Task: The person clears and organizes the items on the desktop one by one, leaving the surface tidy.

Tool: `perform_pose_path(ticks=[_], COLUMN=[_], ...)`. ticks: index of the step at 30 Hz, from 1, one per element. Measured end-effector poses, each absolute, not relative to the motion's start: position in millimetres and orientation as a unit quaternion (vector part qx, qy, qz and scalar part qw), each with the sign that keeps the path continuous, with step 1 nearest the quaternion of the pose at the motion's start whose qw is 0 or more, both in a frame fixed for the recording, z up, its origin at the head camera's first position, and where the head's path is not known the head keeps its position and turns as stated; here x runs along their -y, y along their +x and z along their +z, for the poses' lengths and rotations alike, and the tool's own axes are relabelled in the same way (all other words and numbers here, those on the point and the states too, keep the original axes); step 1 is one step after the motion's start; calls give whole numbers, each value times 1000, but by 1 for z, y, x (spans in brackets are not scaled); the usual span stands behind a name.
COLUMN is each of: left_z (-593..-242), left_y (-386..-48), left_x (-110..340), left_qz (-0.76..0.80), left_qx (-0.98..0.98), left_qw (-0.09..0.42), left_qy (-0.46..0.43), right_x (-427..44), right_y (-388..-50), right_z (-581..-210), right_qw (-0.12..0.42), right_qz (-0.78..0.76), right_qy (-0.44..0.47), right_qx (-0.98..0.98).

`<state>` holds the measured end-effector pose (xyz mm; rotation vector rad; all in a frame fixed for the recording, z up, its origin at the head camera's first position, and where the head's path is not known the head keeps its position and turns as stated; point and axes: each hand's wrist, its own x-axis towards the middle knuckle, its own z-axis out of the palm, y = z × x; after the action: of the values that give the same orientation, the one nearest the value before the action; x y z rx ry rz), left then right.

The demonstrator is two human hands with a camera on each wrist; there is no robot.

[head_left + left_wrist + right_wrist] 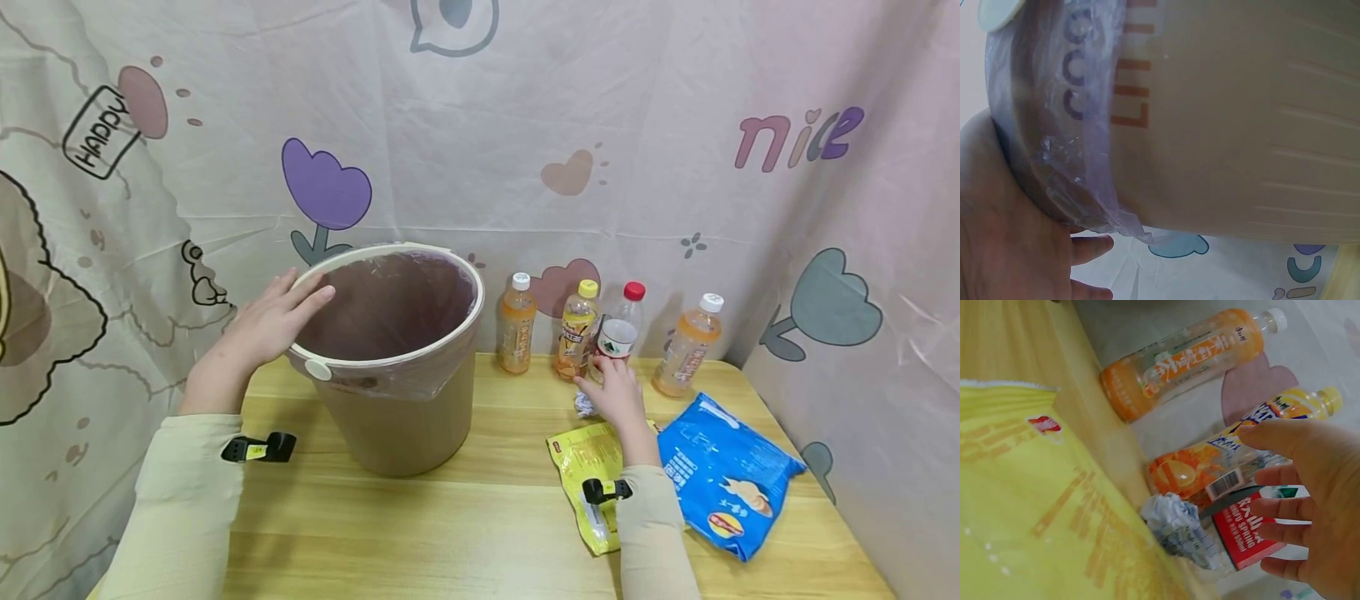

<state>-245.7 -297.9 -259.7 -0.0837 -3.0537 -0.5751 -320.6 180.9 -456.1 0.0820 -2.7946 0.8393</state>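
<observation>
My left hand [272, 323] rests on the left rim of a beige trash bin [405, 433], which has a clear plastic liner folded over its edge. In the left wrist view, its fingers [1090, 249] extend loosely past the rim. My right hand [617, 398] reaches toward the bottles, fingers spread and holding nothing. It is nearest a red-capped bottle [619, 332] and a yellow-capped bottle [576, 332], partly covering both in the right wrist view. A crumpled paper ball [1179, 530] lies beside them, just below the hand in the head view.
Two white-capped bottles with orange labels stand along the back: one bottle [517, 325] left, another bottle [686, 350] right. A yellow snack bag [585, 467] lies under the right forearm, and a blue snack bag [723, 475] lies to its right. A printed curtain [465, 125] hangs behind the wooden table [420, 533].
</observation>
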Motion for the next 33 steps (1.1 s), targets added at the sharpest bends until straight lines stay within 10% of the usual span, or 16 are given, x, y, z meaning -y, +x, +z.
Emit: perform_pose_path(ticks=[33], left_z=[-260], left_y=[-245], left_x=[297], left_qz=[-194], left_qx=[981], left_qw=[16], left_qy=[-29], right_x=[-189], right_y=[-322], right_z=[-476], right_qw=[-30], right_qz=[270], right_qy=[21], right_qx=[962])
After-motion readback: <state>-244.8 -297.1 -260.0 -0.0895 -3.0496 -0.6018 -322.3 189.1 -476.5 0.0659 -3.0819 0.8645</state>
